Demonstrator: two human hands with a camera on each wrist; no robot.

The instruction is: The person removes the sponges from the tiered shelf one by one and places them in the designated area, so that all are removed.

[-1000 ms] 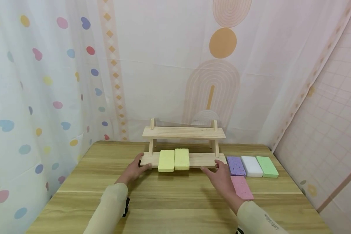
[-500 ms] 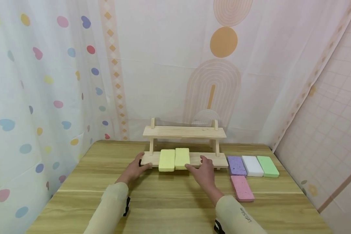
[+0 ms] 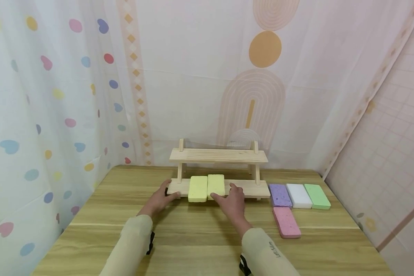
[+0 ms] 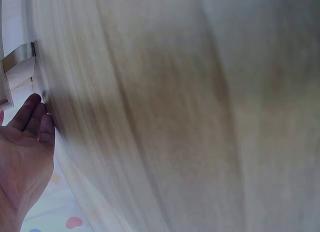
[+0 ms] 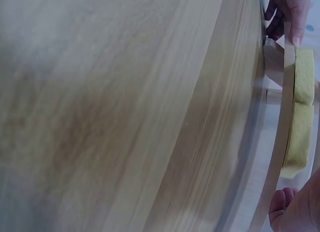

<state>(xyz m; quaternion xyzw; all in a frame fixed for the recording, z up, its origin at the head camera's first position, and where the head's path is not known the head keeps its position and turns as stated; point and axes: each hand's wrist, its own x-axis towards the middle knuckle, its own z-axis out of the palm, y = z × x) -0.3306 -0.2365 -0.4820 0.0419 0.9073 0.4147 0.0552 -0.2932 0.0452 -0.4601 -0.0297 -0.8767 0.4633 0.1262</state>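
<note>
Two yellow sponges, the left one (image 3: 197, 189) and the right one (image 3: 216, 183), lie side by side on the lower board (image 3: 248, 188) of a two-tier pale wooden stand. Right hand (image 3: 233, 204) at 4 o'clock of the pair: thumb overlaps the right sponge's near edge, forefinger set apart from the thumb just past its right side; cannot tell whether it pinches the sponge. Left hand (image 3: 158, 199) at 9 o'clock holds the lower board's end, thumb at the front edge, fingers around the end. Upper board (image 3: 219, 155) at 12 o'clock. Beyond the stand, at 3 o'clock, a row: purple sponge (image 3: 280, 195), white sponge (image 3: 298, 196), green sponge (image 3: 317, 196). Pink sponge (image 3: 286, 222) at 4 o'clock, just below the purple one. All rests on a wood-grain table (image 3: 193, 237); patterned curtain (image 3: 193, 96) behind, at 12 o'clock. Both sleeves cream.
</note>
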